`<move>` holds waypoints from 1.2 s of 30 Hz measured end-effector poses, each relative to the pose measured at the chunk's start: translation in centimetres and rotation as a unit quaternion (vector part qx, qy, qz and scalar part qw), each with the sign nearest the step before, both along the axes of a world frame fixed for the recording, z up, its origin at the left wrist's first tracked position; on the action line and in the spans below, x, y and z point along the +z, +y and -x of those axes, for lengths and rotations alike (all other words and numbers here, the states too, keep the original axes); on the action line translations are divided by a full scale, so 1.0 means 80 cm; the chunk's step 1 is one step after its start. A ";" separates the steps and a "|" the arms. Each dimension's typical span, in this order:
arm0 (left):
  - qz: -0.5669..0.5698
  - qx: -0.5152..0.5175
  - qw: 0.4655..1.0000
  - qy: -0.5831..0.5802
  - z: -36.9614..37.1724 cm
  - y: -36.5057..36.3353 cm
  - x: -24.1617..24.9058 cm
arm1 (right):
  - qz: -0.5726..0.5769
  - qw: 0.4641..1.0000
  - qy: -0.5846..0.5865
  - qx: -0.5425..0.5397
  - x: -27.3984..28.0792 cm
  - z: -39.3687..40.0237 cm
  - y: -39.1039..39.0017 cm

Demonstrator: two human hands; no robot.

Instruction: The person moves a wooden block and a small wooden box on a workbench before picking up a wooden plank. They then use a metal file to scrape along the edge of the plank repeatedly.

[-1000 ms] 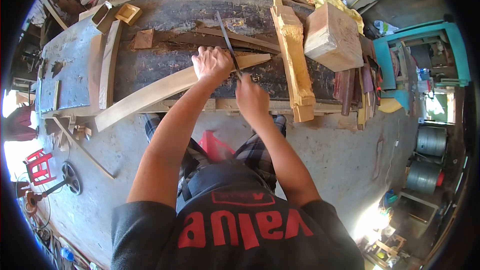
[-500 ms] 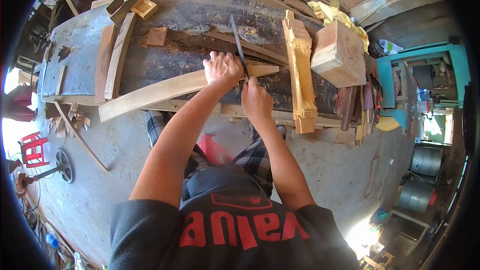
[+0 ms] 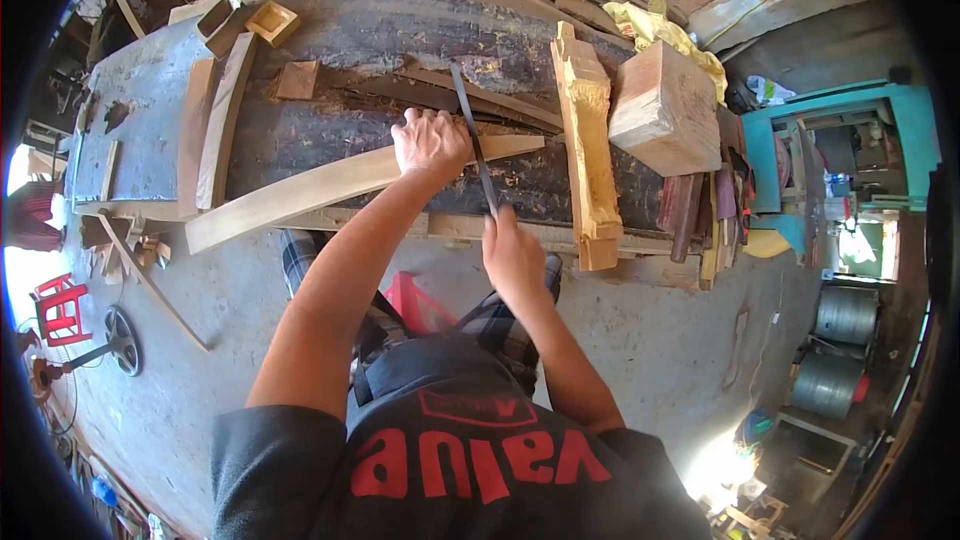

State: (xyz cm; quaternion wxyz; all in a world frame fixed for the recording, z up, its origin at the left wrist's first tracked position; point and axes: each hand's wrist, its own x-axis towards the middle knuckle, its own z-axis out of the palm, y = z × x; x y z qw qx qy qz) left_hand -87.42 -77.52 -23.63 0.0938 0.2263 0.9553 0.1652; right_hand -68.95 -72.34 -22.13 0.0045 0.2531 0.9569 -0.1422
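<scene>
A long, slightly curved strip of pale wood (image 3: 300,197) lies slantwise over the near edge of the workbench. Pressing down on it, with fingers curled over its far edge, is my left hand (image 3: 430,143). Just to the right of that hand, a narrow dark-bladed hand saw (image 3: 470,130) crosses the strip, its tip pointing away from me; its teeth are too small to make out. My right hand (image 3: 514,255) is closed around the saw's near end, its handle hidden in the fingers, close to the bench's front edge.
A carved yellowish wooden piece (image 3: 588,140) and a big wooden block (image 3: 668,108) stand to the right on the workbench (image 3: 330,25). Two curved boards (image 3: 226,120) lie left, near a small wooden box (image 3: 272,22). A red stool (image 3: 62,308) stands on the floor.
My right hand has drawn the saw toward me, so its tip sits nearer the strip. My left hand stays on the wood. The whole view has shifted slightly.
</scene>
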 end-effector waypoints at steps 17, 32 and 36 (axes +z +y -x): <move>-0.013 0.016 1.000 0.013 0.001 0.004 -0.006 | 0.004 0.998 0.055 0.003 -0.006 0.029 0.006; -0.029 0.015 0.999 0.034 0.001 0.002 -0.008 | -0.017 0.990 0.136 0.036 -0.024 0.076 0.022; -0.021 0.010 1.000 0.014 0.003 0.002 -0.005 | -0.013 0.998 0.055 0.012 -0.008 0.019 0.006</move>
